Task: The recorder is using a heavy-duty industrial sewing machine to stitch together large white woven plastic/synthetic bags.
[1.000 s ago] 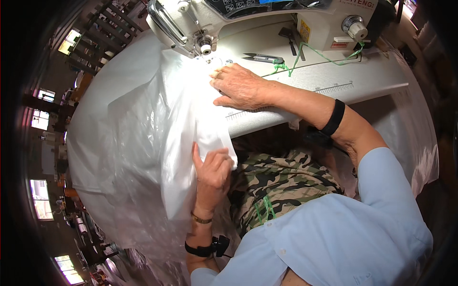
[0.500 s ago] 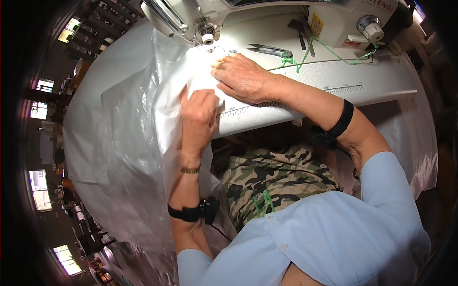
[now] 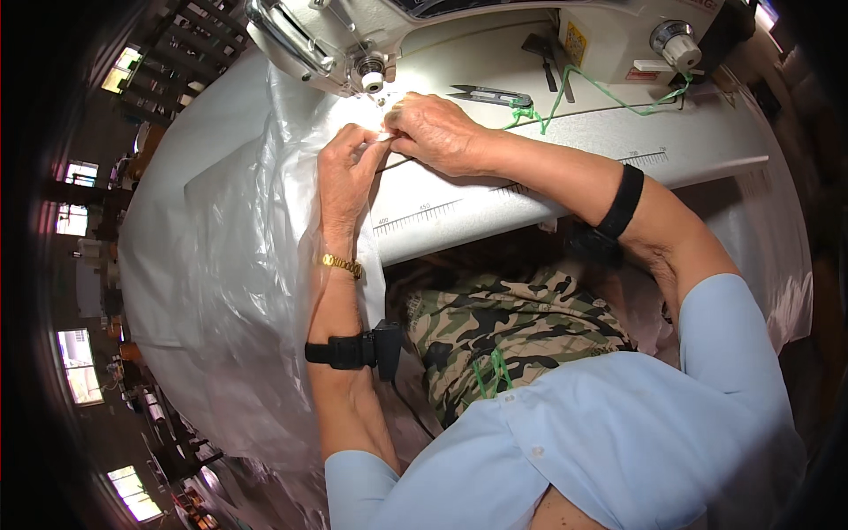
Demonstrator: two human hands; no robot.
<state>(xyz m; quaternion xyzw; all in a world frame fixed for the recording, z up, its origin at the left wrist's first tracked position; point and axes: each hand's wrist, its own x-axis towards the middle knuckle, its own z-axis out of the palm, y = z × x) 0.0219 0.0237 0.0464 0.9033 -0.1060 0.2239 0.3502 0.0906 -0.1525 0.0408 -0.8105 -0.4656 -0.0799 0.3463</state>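
Note:
A large sheet of shiny, translucent white material (image 3: 231,300) spreads over the left side of the table and bunches toward the needle area of a sewing machine (image 3: 373,72). My left hand (image 3: 346,172) pinches the sheet's edge between thumb and fingers, just in front of the machine's needle. Touching it from the right, my right hand (image 3: 440,132) is also closed on that edge, its fingertips meeting the left ones. Glare and the fingers hide the exact fold between them. Whether the edge lies under the presser foot, I cannot tell.
Thread snips (image 3: 491,94) with green cord (image 3: 609,87) lie on the machine bed right of my hands. Behind them are dark slim tools (image 3: 543,62). A printed ruler scale (image 3: 415,215) runs along the table's front edge. The machine's handwheel dial (image 3: 676,46) stands far right.
My left hand has moved up toward the needle and now meets the right hand at the sheet's edge. My right hand has shifted slightly left, and its fingers have drawn together.

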